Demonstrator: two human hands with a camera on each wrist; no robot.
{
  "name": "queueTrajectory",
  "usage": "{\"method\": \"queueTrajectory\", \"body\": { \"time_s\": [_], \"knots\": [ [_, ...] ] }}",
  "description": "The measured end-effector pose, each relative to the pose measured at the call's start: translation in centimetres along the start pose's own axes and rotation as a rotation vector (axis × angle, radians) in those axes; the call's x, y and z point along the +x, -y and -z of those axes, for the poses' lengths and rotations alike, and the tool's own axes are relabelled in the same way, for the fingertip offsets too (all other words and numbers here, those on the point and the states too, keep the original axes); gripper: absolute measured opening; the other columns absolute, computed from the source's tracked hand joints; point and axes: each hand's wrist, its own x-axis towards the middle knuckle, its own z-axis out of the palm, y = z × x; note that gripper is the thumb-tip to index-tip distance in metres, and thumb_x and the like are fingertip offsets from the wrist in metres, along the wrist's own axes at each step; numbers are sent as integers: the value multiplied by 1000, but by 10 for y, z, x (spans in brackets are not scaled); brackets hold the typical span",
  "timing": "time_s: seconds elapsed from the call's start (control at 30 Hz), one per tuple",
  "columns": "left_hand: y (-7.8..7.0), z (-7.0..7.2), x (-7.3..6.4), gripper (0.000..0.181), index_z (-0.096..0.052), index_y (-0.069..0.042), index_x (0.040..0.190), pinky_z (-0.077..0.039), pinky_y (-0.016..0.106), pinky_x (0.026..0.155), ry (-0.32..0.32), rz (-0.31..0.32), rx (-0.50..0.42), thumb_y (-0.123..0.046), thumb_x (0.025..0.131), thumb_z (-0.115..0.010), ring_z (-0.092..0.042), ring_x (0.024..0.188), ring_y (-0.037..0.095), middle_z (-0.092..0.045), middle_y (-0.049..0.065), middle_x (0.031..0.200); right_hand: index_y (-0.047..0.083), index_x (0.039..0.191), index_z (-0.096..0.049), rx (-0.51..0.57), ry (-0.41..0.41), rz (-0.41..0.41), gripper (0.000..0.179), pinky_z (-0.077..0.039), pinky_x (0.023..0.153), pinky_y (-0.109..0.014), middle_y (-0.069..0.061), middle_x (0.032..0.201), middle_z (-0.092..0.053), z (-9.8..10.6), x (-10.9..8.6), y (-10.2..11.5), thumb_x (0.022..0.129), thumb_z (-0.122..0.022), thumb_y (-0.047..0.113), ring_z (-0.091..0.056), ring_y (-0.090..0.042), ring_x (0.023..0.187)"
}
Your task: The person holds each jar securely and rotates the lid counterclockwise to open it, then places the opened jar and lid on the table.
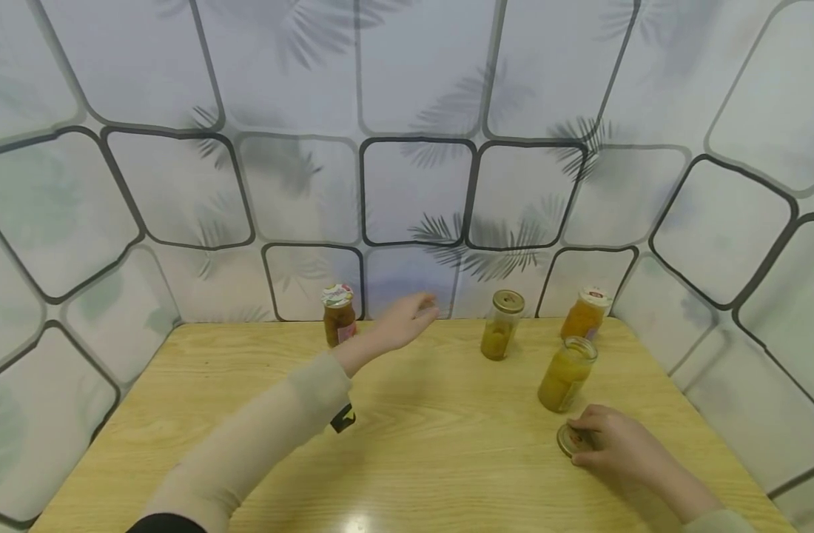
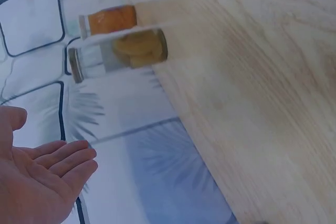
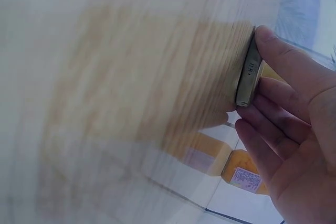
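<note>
My right hand (image 1: 623, 448) pinches a gold metal jar lid (image 1: 572, 441) by its rim, close over the tabletop at the right. In the right wrist view the thumb and fingertips sit on opposite sides of the lid (image 3: 250, 72). Just beyond it stands an uncapped glass jar (image 1: 562, 381) with yellow contents. My left hand (image 1: 402, 324) hovers above the back of the table and holds nothing. Its fingers extend loosely in the left wrist view, thumb apart. Nearest to it is a dark reddish-brown jar (image 1: 337, 317) with a patterned lid, partly hidden by the forearm.
A gold-lidded jar (image 1: 500, 332) with yellow pieces in its lower half stands at the back, right of centre. Farther right, an orange jar (image 1: 582, 317) with a white lid stands behind the uncapped one. A patterned wall covering (image 1: 416, 192) borders the wooden table (image 1: 414, 459).
</note>
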Motion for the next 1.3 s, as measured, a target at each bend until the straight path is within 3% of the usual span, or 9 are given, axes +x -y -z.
{"method": "queueTrajectory", "body": {
  "time_s": [0.27,0.53,0.83,1.0,1.3],
  "knots": [
    [14,25,-7,57,-41,-2,161,-43,53,122,-11,42,137,-38,116,-43,-51,149,37,-49,18,163,-4,116,-78,5,6,-12,57,-44,63,-21,13,93,-65,-2,-1,-1,76,-95,33,-43,7,77],
    [27,53,-16,56,-41,2,159,-44,56,121,-74,48,187,-34,116,-44,-52,146,41,-50,23,161,-3,115,-79,3,-6,-7,58,-44,63,-22,11,94,-66,-3,-1,-2,75,-95,34,-44,6,78],
    [44,80,-23,60,-37,2,161,-43,59,120,-128,147,257,-36,116,-42,-51,146,43,-49,24,161,-4,115,-78,18,-23,8,55,-43,62,-21,11,94,-66,-2,-2,-1,76,-95,31,-44,6,77],
    [56,93,-26,62,-33,4,163,-39,60,123,-164,199,220,-35,115,-40,-49,147,45,-46,26,162,-4,115,-78,21,-25,11,55,-42,62,-21,12,92,-64,-2,-1,-1,75,-95,30,-43,6,77],
    [80,103,-31,63,-32,10,160,-39,61,123,-217,219,193,-33,115,-40,-47,146,50,-47,33,159,-4,117,-78,18,-10,-21,57,-42,63,-20,14,93,-64,-3,-2,-1,75,-95,31,-43,6,77]
  ]
}}
